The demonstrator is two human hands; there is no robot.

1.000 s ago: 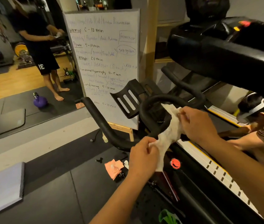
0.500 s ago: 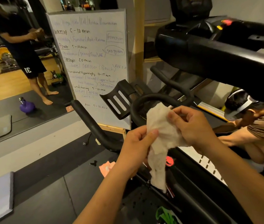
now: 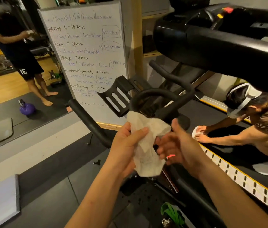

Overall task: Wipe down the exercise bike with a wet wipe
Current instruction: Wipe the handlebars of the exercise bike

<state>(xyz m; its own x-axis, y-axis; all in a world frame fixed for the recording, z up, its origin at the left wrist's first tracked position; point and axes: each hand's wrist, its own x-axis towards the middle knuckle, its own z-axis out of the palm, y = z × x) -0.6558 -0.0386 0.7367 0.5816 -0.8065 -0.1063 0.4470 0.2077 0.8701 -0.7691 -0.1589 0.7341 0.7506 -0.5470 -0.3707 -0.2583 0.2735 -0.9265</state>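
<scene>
White and crumpled, the wet wipe [image 3: 148, 160] hangs from our left hand [image 3: 123, 145], which grips it with the fingers curled behind and the thumb pressed across its front. Our right hand [image 3: 179, 145] is just beside it, blurred, thumb up and fingers loosely spread, clamped on nothing; we cannot tell whether its fingertips touch the wipe. The wipe's top edge sits right under the black handlebar loop [image 3: 153, 92] of the exercise bike [image 3: 89, 119], and contact between them is unclear. A slotted black device holder [image 3: 113, 97] tilts up at the front of the handlebars.

Behind the bike a whiteboard [image 3: 87, 51] covered in handwritten workout notes leans upright. A mirror to its left reflects a purple kettlebell [image 3: 26, 109] on the dark floor mat, well apart from the bike, and a standing person in black shorts. At the right edge another person [image 3: 261, 125] wearing a white headset crouches on a treadmill [image 3: 228, 171], both hands on a white cloth [image 3: 195, 131] at the deck's near edge. A green band [image 3: 171, 211] lies low by the bike frame
</scene>
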